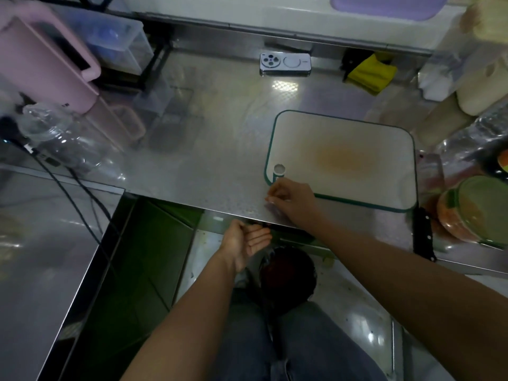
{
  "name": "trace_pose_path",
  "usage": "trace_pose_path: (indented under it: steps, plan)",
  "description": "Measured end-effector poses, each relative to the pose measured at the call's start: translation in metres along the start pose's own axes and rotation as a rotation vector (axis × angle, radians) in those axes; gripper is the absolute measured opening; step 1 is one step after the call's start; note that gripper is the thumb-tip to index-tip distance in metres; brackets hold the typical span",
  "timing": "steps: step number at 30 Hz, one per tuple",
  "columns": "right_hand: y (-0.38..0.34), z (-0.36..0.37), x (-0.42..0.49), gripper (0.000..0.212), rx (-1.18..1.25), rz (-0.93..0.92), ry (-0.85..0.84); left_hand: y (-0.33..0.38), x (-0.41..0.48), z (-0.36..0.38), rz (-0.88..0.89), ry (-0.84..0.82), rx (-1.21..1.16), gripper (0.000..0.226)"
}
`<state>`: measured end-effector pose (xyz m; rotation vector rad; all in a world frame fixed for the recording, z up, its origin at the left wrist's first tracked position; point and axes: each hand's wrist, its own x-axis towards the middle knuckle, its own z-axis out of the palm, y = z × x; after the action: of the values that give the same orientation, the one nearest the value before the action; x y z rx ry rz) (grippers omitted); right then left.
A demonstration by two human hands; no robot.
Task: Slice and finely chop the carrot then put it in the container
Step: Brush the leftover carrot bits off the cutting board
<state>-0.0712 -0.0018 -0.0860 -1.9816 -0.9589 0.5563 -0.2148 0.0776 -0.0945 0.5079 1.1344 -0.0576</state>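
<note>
A dimpled steel tabletop (209,160) is spreading out to the left of the right grip (291,199) and is catching a bright glare (284,86) far beyond it. A white ledge (275,20) is running along the back. A second steel surface (41,243) is lying well left of the left grip (244,240), a green panel (143,257) is sitting in shadow between them, and a pale floor (357,312) is shining below.

1. This is a kitchen work area, with a patterned stainless steel counter (209,149) as the work surface.
2. A cutting board (343,133) stained orange lies on it, a black-handled knife (424,235) beside it.
3. A green-lidded container (472,213) and a yellow cloth (369,72) sit nearby.
</note>
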Motion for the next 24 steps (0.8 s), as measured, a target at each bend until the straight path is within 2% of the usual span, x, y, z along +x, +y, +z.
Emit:
trace_pose_path:
  steps: [5,11,18,24]
  plan:
    - [-0.005,0.028,0.015,0.017,-0.043,-0.171,-0.078,-0.003,0.014,-0.009,0.029,0.062,-0.129,0.058]
    - [0.014,0.037,-0.004,0.023,-0.08,-0.217,-0.269,-0.005,0.02,-0.011,0.063,-0.005,-0.352,0.052]
    - [0.009,0.024,-0.001,0.028,-0.081,-0.238,-0.163,-0.008,0.032,-0.013,0.077,0.001,-0.43,0.057]
    - [0.021,0.026,-0.018,0.028,-0.127,-0.262,-0.243,-0.01,0.035,-0.01,0.086,-0.005,-0.421,0.056]
